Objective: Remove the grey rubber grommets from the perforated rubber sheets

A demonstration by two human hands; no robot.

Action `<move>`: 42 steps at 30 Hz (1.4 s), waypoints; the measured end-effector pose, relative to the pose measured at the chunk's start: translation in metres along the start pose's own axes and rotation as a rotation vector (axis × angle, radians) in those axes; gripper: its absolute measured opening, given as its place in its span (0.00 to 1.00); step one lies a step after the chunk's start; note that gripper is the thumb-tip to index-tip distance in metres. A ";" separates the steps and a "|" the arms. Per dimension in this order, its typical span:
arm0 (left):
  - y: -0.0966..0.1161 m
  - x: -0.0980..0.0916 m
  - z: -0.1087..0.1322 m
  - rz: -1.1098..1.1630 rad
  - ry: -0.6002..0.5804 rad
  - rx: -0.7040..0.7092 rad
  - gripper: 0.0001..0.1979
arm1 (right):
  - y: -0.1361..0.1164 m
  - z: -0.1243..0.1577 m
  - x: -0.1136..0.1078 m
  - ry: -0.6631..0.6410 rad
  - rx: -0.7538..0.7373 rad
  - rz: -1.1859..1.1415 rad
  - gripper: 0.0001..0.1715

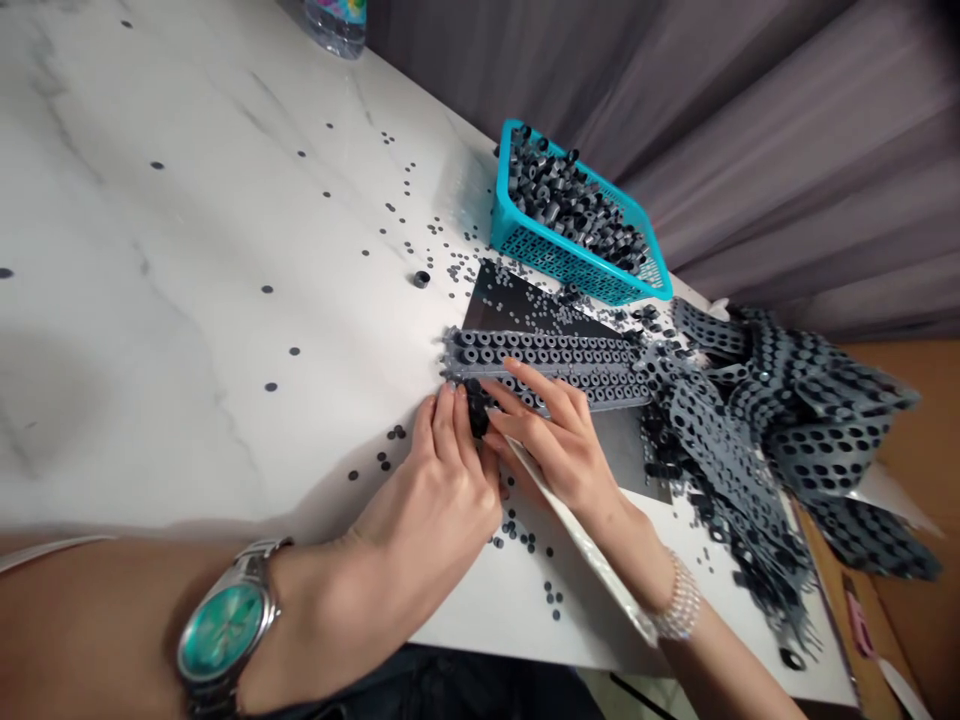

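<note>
A grey rubber strip (570,350) with rows of raised rings lies across a dark flat sheet (630,455). My left hand (442,480) is at its near left end, fingers pressed together against a small clump of black pieces (478,408). From the right, my right hand (559,440) reaches in, its thumb and index finger closed by the same clump while other fingers rest on the strip. A long white stick (577,535) runs from between the right thumb and fingers back toward the wrist. My fingers hide its tip and part of the clump.
A blue basket (570,250) full of black ring-shaped pieces stands behind the strip. More perforated grey strips (795,400) are heaped at the right edge. Small black discs scatter over the white marbled table (187,420). A bottle (337,30) stands at the back; pink-handled scissors (859,620) lie far right.
</note>
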State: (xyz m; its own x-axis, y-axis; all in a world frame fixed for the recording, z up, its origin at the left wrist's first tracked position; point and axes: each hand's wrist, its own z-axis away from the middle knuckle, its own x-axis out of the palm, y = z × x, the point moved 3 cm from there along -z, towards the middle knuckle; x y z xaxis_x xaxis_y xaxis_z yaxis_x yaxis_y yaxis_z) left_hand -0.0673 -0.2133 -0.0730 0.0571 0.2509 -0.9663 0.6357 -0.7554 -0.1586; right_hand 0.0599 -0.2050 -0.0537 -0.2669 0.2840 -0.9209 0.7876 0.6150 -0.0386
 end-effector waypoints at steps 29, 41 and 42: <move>0.000 0.000 0.000 0.004 -0.002 0.001 0.19 | -0.005 0.016 -0.002 0.020 0.004 -0.060 0.08; 0.002 0.000 -0.001 -0.008 -0.040 0.012 0.22 | -0.004 0.003 0.000 -0.043 -0.193 0.103 0.08; 0.002 0.000 -0.001 -0.006 -0.051 0.019 0.23 | -0.003 0.002 0.001 -0.032 -0.213 0.132 0.09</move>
State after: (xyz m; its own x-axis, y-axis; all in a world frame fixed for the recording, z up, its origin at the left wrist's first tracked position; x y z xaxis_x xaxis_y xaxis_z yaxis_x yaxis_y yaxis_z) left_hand -0.0653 -0.2137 -0.0735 0.0138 0.2242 -0.9744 0.6214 -0.7654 -0.1673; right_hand 0.0584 -0.2083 -0.0556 -0.1489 0.3510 -0.9245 0.6788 0.7161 0.1626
